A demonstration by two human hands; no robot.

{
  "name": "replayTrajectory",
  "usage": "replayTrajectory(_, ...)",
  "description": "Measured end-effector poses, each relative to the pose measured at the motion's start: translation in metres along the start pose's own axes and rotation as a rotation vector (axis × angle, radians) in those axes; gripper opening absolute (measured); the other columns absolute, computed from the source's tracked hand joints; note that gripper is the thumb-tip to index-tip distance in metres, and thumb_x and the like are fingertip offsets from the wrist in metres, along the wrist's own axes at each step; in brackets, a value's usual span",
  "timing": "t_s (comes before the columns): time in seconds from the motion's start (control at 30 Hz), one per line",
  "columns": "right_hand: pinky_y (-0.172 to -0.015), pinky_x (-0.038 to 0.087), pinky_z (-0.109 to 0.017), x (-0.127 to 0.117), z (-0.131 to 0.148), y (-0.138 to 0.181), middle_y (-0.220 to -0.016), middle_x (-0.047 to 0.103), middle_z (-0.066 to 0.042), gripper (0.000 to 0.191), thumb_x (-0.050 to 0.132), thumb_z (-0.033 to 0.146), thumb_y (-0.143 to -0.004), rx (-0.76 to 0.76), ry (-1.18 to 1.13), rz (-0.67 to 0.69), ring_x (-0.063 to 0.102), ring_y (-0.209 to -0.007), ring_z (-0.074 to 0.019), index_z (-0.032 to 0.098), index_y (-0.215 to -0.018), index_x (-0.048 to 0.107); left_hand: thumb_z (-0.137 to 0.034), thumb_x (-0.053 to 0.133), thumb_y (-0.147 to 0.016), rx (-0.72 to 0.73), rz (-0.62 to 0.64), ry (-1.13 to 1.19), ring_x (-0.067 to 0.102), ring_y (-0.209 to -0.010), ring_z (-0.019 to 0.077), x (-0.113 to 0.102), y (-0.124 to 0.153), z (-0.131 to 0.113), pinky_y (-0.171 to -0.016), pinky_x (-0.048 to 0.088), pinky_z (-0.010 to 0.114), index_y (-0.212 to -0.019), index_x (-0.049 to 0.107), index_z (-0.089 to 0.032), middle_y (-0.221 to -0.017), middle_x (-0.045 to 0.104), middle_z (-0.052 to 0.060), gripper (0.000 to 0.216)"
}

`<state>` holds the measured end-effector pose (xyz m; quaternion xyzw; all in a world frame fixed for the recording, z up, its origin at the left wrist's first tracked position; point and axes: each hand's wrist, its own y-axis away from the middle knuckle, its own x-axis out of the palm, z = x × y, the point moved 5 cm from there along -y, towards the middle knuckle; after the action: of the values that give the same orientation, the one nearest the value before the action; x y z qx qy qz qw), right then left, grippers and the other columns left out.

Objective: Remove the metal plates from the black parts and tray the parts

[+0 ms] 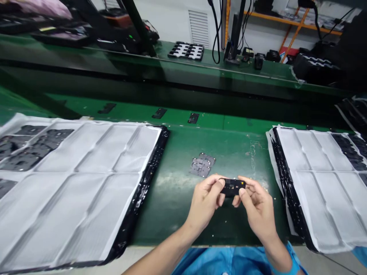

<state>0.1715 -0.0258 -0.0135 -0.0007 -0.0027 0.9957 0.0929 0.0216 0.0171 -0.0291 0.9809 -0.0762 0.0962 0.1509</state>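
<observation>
A small black plastic plate [233, 187] with cutouts and a yellow mark near its right end is held up above the green bench. My left hand [207, 196] grips its left end between thumb and fingers. On the right end, my right hand [256, 204] pinches it the same way. Just beyond my left hand, a few dark grey flat plates [201, 166] lie overlapping on the bench top.
To the left stands a stacked tray [94, 179] lined with white sheet, dark parts in its far-left compartments. Another lined tray [318, 194] is at the right. Single dark parts [159, 113] lie on the green strip behind. A raised shelf [177, 70] crosses the back.
</observation>
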Motion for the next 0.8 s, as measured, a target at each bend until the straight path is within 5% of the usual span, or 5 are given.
replayTrajectory(0.2,-0.042,0.046,-0.02,0.0,0.003,-0.004,-0.066,0.066,0.002,0.022,0.065,0.04,-0.1,0.006,-0.056,-0.071,0.06,-0.043,-0.0105,0.018,-0.103,0.07,-0.047,0.066,-0.091,-0.036,0.155,-0.06,0.051,-0.042,0.0114,0.005,0.011,-0.014,-0.046,0.044,0.022,-0.102,0.07,-0.011,-0.049,0.058,-0.004,0.037)
replayTrajectory(0.8,-0.03,0.036,-0.018,0.008,0.0,-0.002,-0.043,0.051,0.009,0.04,0.065,0.058,-0.097,0.01,-0.049,-0.137,0.051,-0.027,-0.0108,0.019,-0.089,0.067,-0.042,0.063,-0.095,0.082,0.128,-0.181,0.053,-0.043,0.0107,0.001,0.02,-0.025,-0.043,0.044,0.02,-0.097,0.072,-0.013,-0.054,0.056,-0.004,0.03)
